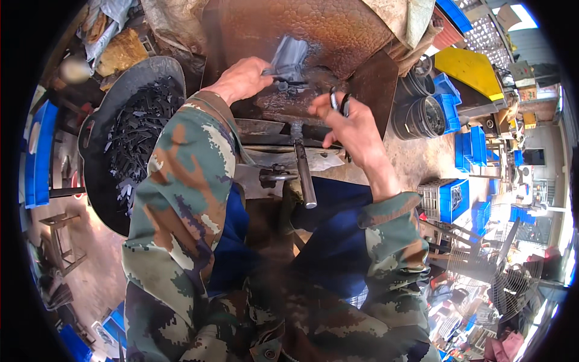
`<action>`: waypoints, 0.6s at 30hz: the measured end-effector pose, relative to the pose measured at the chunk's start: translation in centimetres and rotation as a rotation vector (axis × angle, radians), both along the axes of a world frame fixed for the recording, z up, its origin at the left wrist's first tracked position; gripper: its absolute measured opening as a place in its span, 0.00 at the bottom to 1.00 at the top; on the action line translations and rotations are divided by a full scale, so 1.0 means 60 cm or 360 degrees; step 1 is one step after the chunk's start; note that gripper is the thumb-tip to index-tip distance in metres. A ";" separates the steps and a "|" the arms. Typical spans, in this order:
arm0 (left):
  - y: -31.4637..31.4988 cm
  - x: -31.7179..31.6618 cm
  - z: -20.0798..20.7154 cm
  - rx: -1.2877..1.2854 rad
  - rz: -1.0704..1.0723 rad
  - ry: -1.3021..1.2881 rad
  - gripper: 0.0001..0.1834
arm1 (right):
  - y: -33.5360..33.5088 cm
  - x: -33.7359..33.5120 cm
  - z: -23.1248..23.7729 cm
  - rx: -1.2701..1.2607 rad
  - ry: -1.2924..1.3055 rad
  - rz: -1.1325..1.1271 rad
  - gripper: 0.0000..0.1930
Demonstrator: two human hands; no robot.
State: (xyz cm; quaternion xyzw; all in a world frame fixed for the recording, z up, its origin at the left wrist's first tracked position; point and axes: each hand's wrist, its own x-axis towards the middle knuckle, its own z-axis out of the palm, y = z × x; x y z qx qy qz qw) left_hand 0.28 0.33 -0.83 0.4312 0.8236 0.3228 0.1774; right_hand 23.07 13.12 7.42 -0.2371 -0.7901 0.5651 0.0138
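My left hand (244, 78) is closed with its fingertips at the edge of a blurred grey metal block (291, 55) on the work machine. Something small and dark shows at those fingertips, too blurred to name. My right hand (356, 127) is raised on the right of the machine, its fingers curled round dark, curved metal pieces (339, 104) with shiny edges. Between the two hands lies the dark, grimy work spot (289, 88) of the machine. A round steel bar (305, 175) sticks out from it toward my lap.
On the left stands a large black basin (90, 175) heaped with dark flat metal pieces (148, 120). Brown sheet-metal guards (301, 24) rise behind the machine. Black buckets (422, 117), blue crates (455, 202) and a fan (512, 277) stand to the right. A wooden stool (63, 241) is at the far left.
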 end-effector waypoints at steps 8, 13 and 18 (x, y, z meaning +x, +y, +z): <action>0.032 0.004 0.028 0.0429 -0.0038 -0.0309 0.12 | 0.020 -0.048 -0.006 -0.0627 0.0417 -0.0538 0.13; 0.028 0.081 0.116 0.0635 -0.0071 -0.1172 0.14 | 0.014 -0.064 -0.001 -0.0729 0.0736 -0.0638 0.12; 0.025 0.077 0.108 0.0598 -0.0161 -0.1285 0.17 | -0.001 -0.074 -0.002 -0.0574 0.0826 -0.0673 0.08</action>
